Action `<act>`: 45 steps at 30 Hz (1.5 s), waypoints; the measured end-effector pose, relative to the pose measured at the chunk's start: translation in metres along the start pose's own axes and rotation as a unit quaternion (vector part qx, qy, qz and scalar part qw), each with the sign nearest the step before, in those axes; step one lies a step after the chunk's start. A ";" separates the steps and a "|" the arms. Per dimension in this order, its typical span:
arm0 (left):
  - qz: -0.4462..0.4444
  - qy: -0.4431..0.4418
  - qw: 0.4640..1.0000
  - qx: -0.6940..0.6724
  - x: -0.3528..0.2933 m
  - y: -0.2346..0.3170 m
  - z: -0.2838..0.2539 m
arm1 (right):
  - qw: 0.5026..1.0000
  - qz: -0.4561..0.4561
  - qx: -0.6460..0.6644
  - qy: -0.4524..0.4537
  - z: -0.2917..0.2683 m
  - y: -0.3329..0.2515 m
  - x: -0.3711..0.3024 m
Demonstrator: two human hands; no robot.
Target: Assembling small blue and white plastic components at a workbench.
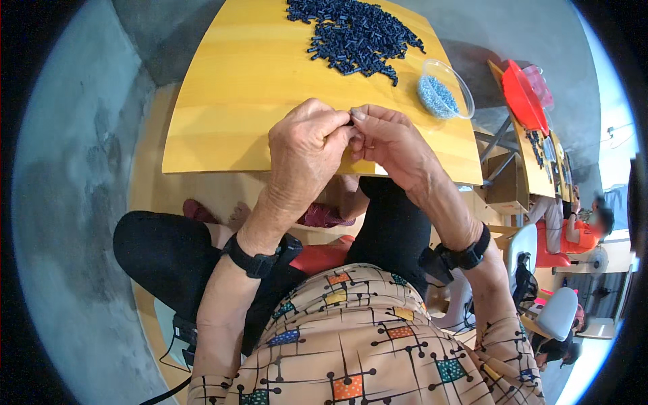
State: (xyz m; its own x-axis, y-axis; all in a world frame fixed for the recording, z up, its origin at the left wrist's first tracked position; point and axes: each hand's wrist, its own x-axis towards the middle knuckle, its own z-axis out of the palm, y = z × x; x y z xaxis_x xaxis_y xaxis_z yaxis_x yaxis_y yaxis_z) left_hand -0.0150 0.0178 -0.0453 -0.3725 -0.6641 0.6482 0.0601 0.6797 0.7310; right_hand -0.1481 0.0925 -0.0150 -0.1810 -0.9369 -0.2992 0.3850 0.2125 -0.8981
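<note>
Beige shirt point(317, 364), nearest: patterned with dark lines and dotted squares in orange, green, blue and yellow.

Yellow table point(229, 94), straight ahead: smooth wood-look top, near edge just past the knees.

Second table point(530, 162), far right: partly in view, bearing a red basin point(525, 98) at its left end and small dark items alongside.

Black trousers point(162, 246), one pair: knees apart, left leg angled out to the left, right leg reaching beneath the table's near edge.

Pile of dark blue-black pieces point(358, 40), on the far part of the yellow table: short, tube-like, heaped loosely, with a few strays toward the near side.

Left hand point(307, 145), over the table's near edge: back upward, fingers curled, thumb and forefinger narrowed to a pinch on a small dark piece point(350, 123).

Right hand point(395, 142), just beside, tips meeting those opposite: thumb extended, fingers bent inward, gap narrow; whether also gripping the piece, cannot tell.

Clear round tub point(464, 84), right side of the yellow table, beyond the right hand and apart from it: tilted in appearance, holding pale blue beads point(437, 96).

Black wrist straps, two: left point(253, 260) and right point(470, 256), each with a dark block attached.

Small dark piece, last: between left thumb and forefinger tips, right thumb tip close against it; mostly covered, exact shape too small to tell; well apart from pile and tub.
</note>
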 end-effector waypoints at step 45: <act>-0.011 -0.104 0.982 0.155 -0.011 -0.027 0.003 | 0.944 -0.030 -0.325 0.051 -0.018 0.007 0.025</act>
State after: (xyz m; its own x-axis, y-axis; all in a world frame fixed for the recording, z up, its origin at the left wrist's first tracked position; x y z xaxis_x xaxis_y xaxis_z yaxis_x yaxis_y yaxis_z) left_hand -0.0159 0.0074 -0.0729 -0.5533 -0.6235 0.5524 -0.2229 0.7498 0.6230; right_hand -0.1665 0.0753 -0.0344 -0.2835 -0.9282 -0.2410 -0.2596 0.3162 -0.9125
